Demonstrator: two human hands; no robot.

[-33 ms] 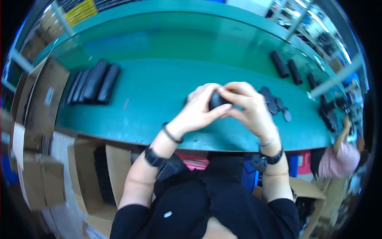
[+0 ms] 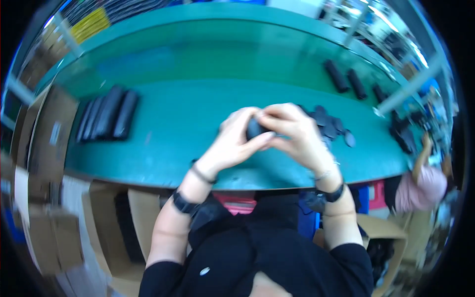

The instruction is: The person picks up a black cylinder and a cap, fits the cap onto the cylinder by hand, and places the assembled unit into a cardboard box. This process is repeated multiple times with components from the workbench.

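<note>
Both hands are closed around a dark cylindrical piece above the middle of the green table. Its rounded end shows between my fingers; the rest is hidden. My left hand wraps it from the left, thumb along its near side. Fingertips of my right hand press its top and right edge. Just beyond my right hand, several flat black discs lie loose in an overlapping group. Farther left on the table, several black cylinders lie side by side in a row.
A cardboard box stands at the table's left end. Below the front edge are an open carton with black pieces and another carton at right. More black cylinders lie far right. A co-worker in pink is at the right.
The whole view has shifted slightly, so table and hands appear a little farther left. My grip on the dark cylindrical piece looks much the same.
</note>
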